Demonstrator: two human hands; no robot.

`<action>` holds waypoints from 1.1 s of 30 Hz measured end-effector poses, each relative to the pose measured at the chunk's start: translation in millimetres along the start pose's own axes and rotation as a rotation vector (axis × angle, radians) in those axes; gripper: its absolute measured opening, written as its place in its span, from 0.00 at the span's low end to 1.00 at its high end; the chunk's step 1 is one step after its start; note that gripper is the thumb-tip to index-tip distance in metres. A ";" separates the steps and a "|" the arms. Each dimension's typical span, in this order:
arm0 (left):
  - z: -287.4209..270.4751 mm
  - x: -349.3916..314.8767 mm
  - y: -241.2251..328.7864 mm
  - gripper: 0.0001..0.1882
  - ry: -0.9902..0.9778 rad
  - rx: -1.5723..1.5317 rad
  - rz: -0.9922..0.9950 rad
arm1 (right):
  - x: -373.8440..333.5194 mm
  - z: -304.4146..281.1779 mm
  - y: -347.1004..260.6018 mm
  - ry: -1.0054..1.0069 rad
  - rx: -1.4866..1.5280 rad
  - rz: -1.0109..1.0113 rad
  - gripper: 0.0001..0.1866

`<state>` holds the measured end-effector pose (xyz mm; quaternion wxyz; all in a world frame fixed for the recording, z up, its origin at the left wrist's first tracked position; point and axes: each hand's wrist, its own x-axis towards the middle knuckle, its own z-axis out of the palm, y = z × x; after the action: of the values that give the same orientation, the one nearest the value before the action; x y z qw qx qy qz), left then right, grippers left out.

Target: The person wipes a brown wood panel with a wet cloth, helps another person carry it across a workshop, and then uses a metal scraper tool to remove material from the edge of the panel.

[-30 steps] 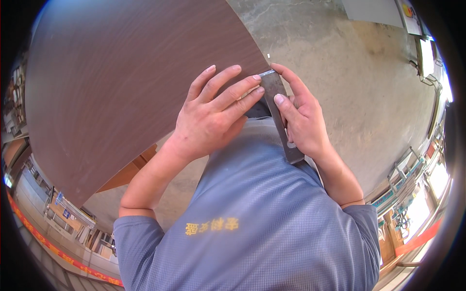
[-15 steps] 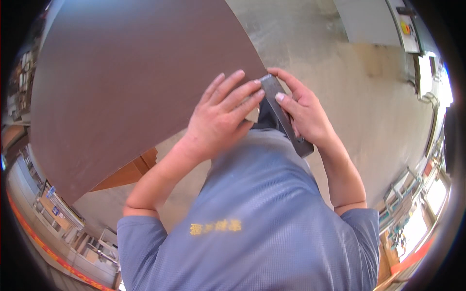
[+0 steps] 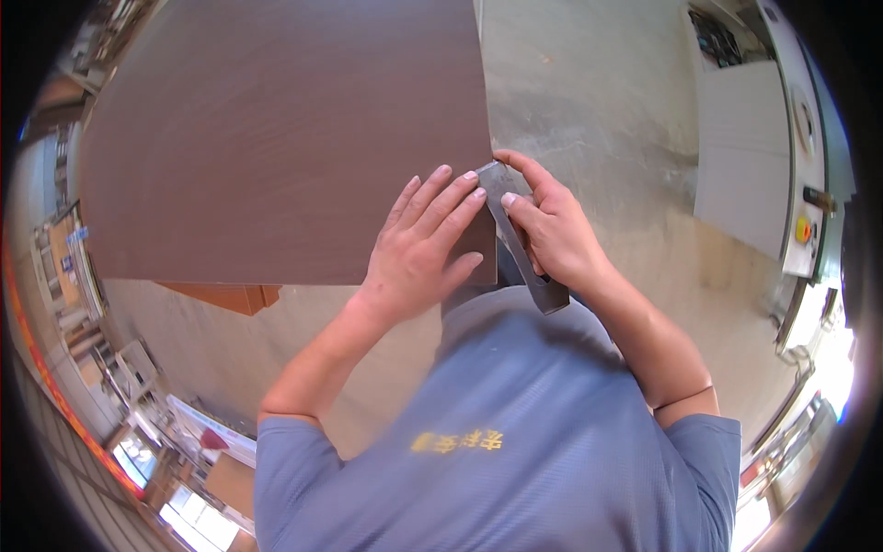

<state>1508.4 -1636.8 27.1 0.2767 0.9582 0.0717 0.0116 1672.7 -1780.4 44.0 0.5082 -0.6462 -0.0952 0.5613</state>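
A large dark brown wood-grain board point(image 3: 276, 147) lies flat in front of me. My left hand point(image 3: 423, 244) presses flat on its near right corner, fingers spread. My right hand point(image 3: 552, 230) grips a long grey flat metal tool point(image 3: 524, 253) and holds it against the board's right edge near the corner. The tool's lower end sticks out below my palm.
An orange-brown piece point(image 3: 230, 296) shows under the board's near edge. The floor point(image 3: 607, 101) is bare concrete. A white machine cabinet point(image 3: 754, 156) with a yellow-and-red button stands at the right. Shelving and stacked goods line the lower left rim.
My head has shifted, so the board now fills more of the view. Both hands have stayed at the board's corner, the left flat on it, the right keeping the tool on the edge.
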 end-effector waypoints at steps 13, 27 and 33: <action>-18.8 108.0 -34.7 0.36 0.145 0.081 -0.124 | 111.1 -42.1 -76.9 -0.033 -0.090 -0.078 0.29; -66.2 264.3 -102.5 0.37 0.172 0.045 -0.231 | 247.8 -98.8 -211.5 -0.109 -0.129 -0.008 0.29; -88.8 335.3 -139.3 0.35 0.207 0.050 -0.244 | 313.3 -121.5 -260.2 -0.127 -0.124 -0.009 0.29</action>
<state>1816.5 -1425.0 22.4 0.2433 0.9427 0.2157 0.0748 1999.2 -1508.8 27.9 0.4629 -0.6391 -0.1646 0.5917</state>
